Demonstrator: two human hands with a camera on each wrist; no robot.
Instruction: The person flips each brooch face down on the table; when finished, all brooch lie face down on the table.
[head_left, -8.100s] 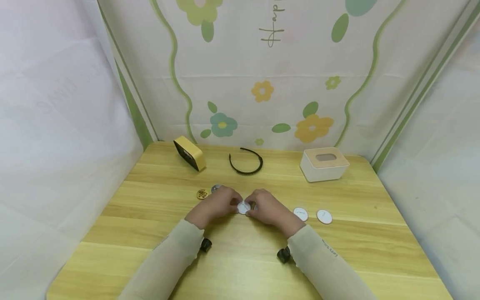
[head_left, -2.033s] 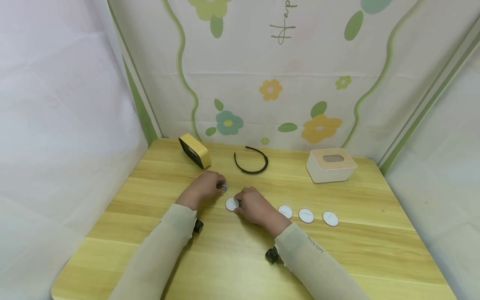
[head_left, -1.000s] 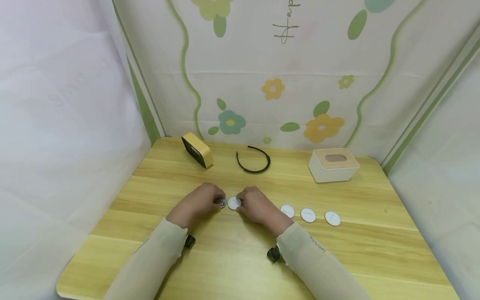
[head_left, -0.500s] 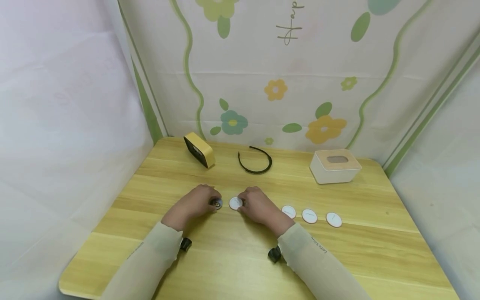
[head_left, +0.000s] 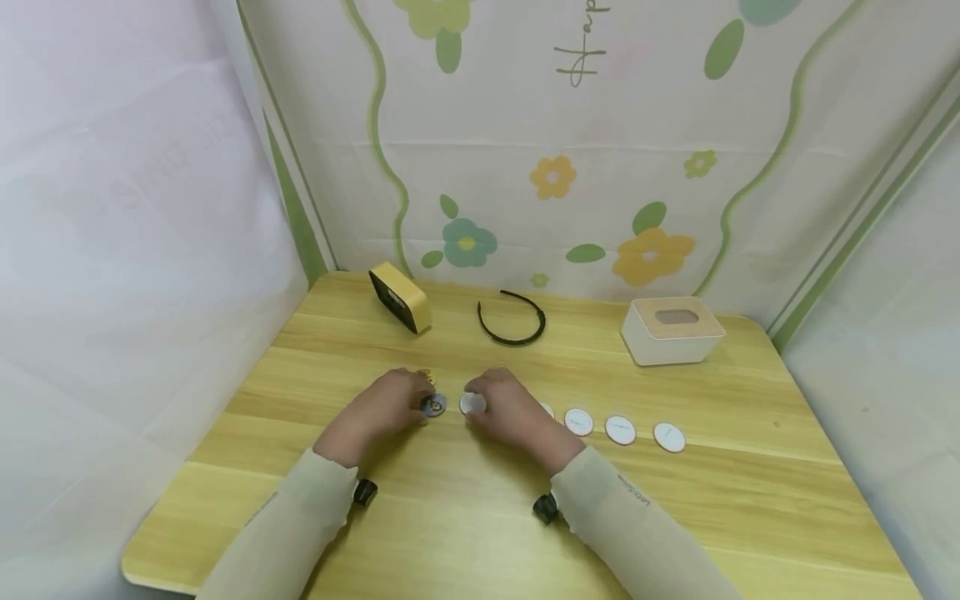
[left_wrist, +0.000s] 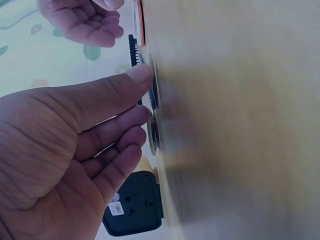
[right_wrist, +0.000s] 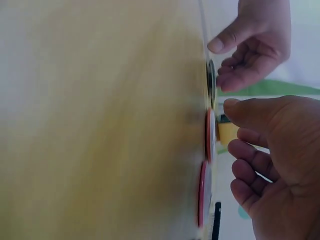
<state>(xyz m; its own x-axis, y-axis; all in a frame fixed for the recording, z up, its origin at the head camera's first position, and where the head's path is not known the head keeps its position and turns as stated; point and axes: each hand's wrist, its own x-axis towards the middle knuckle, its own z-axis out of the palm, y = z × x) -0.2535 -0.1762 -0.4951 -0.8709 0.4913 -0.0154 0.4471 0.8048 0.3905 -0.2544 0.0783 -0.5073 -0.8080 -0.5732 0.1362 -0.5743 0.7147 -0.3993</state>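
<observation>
My left hand is at a dark round disc with a small picture on it, flat on the table. In the left wrist view the thumb lies over the disc's edge and the fingers are loosely bent. Behind this disc shows part of a gold disc. My right hand hovers beside a white disc; the right wrist view shows a slight gap between its fingertips and the red-rimmed discs. More white discs lie in a row to the right, one partly hidden by the hand.
At the back of the wooden table stand a yellow box-shaped object with a dark face and a white tissue box with a wooden lid. Between them lies a black headband. Cloth walls enclose the back and sides.
My left hand has brought the dark disc nearer, level with the white one, and has drawn slightly left off it. The right hand's fingers have come off the white disc.
</observation>
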